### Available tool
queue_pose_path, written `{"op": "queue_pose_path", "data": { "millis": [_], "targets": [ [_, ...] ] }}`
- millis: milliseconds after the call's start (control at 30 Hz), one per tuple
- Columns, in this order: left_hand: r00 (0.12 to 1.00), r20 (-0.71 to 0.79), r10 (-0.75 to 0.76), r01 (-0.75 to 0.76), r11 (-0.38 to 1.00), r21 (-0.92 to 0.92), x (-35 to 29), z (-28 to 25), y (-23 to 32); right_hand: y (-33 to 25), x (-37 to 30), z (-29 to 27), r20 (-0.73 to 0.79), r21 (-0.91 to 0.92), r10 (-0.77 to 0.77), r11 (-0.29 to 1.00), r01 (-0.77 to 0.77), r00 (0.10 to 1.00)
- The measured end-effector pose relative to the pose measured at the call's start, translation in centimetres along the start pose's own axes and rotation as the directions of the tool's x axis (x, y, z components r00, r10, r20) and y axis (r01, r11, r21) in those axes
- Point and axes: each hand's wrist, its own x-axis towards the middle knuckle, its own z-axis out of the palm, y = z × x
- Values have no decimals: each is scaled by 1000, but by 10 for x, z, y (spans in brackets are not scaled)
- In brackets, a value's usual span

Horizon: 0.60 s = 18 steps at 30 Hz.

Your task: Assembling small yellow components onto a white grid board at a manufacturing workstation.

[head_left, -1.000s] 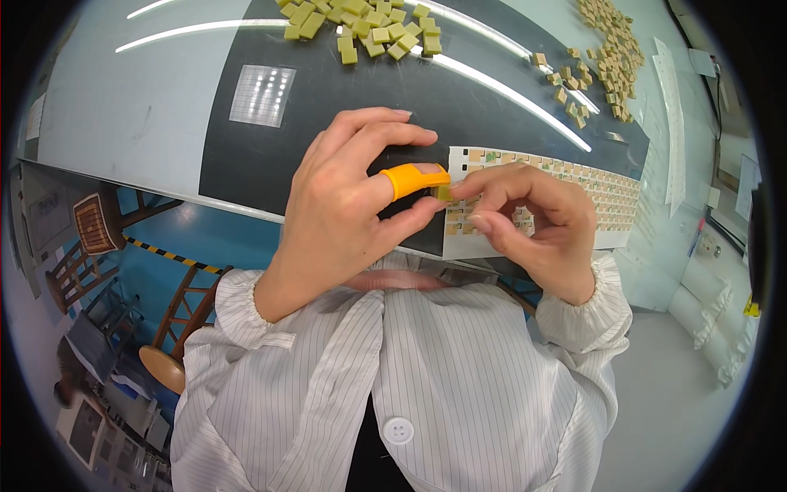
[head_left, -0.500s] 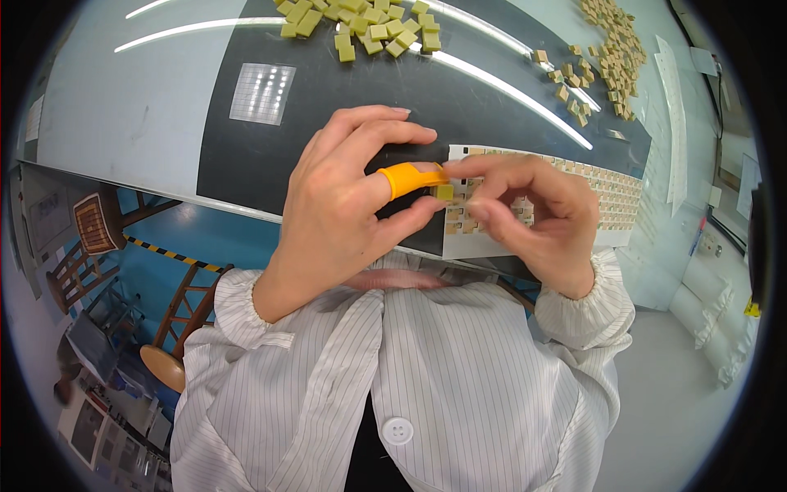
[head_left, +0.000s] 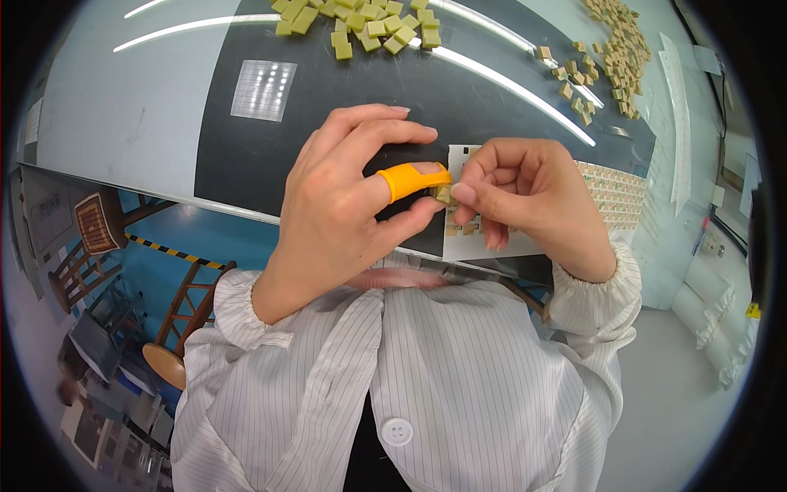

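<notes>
My left hand [head_left: 328, 197] pinches a small yellow-green block [head_left: 443, 195] between thumb and index finger. An orange finger sleeve [head_left: 403, 182] covers part of that index finger; the other fingers are spread above the dark mat. Against the block's right side come the thumb and fingertips of my right hand [head_left: 537, 189], closed in a pinch. Whatever lies between them is too small or hidden to make out. Beneath the right hand is a white sheet [head_left: 484, 248] bearing rows of small tan pieces, partly covered by the hand.
Several yellow-green blocks [head_left: 373, 29] lie loose at the far side of the dark mat [head_left: 344, 82]. A heap of small tan blocks [head_left: 620, 57] spreads at the far right. On the left sits a clear square film [head_left: 263, 90]. Wooden stools [head_left: 168, 361] stand below the table's left edge.
My right hand has turned and its fingers have closed in, with the fingertips now against the block. The left hand keeps its place, its sleeved index finger lying further over the block.
</notes>
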Motion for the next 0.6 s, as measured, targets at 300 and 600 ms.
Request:
{"op": "queue_pose_path", "data": {
  "millis": [300, 600],
  "targets": [
    [1000, 12, 8, -8, 1000, 10, 0, 1, -1, -4, 3, -6, 45, -22, 36, 999, -35, 998],
    [997, 70, -30, 31, 1000, -5, -1, -3, 1, -4, 4, -5, 50, -16, 27, 1000, -26, 998]
  ]
}}
